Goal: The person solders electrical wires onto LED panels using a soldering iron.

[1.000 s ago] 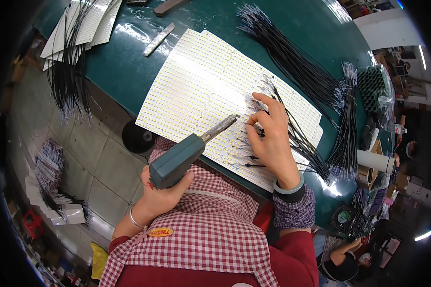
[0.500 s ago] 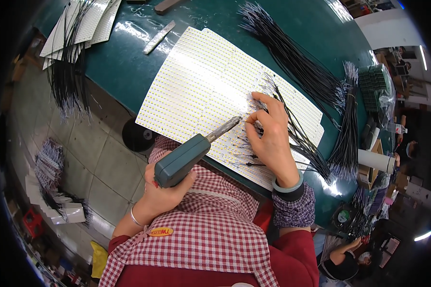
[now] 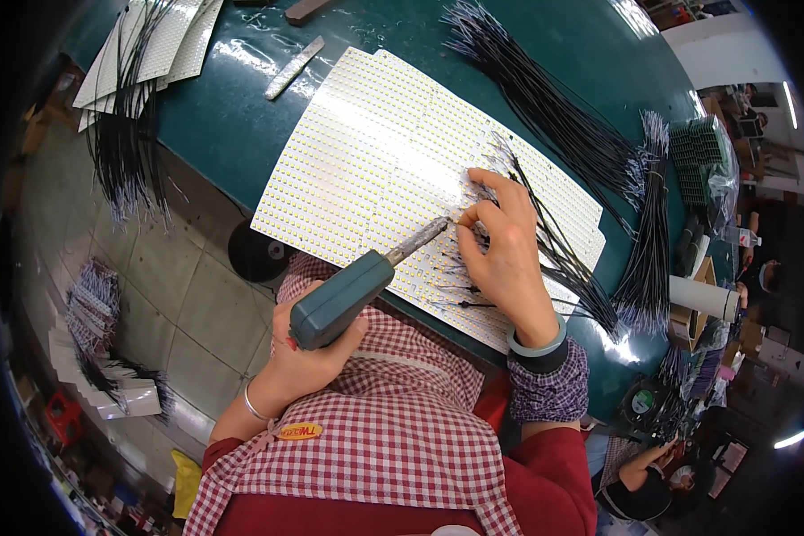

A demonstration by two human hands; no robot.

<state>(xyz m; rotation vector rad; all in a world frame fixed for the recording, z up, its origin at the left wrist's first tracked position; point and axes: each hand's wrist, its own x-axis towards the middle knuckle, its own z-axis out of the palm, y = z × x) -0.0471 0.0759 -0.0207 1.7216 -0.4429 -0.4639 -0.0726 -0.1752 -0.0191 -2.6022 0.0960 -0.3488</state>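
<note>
Gripping green soldering tool point(image 3: 353, 288); lettered yellow-red tag point(image 3: 300, 431) on apron point(image 3: 402, 429)

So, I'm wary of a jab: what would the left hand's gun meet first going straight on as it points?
Probably the right hand: its index finger lies just past the tip of the gun in the left hand. Depth is unclear, so the board beneath might come first.
</note>
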